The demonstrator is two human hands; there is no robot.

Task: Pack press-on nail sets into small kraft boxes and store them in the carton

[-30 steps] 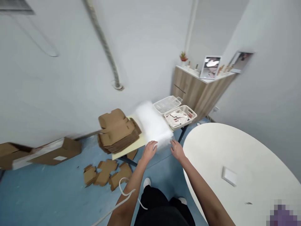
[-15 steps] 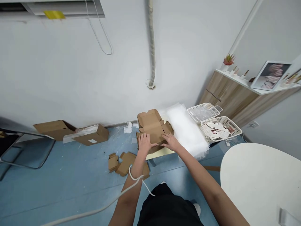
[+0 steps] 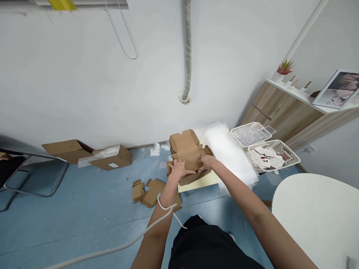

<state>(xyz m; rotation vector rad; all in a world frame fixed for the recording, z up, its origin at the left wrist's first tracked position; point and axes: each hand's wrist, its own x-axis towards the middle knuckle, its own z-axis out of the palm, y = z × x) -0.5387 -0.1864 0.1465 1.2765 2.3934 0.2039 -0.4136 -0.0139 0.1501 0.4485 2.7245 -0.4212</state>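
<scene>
Fingers (image 3: 183, 163) of the left hand (image 3: 177, 171) spread wide on the flat brown boxes (image 3: 191, 158), mid-frame. The right hand (image 3: 208, 163) bends at the boxes' right side; its grip is hard to tell. Underneath is a yellow table (image 3: 206, 181); white sheets (image 3: 228, 149) lie to the right.

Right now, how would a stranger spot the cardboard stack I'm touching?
Find the pale yellow table by the white wall. Left of white sheets on it sits the brown cardboard stack. Unlike the cardboard pieces scattered on the floor, it is piled.
</scene>
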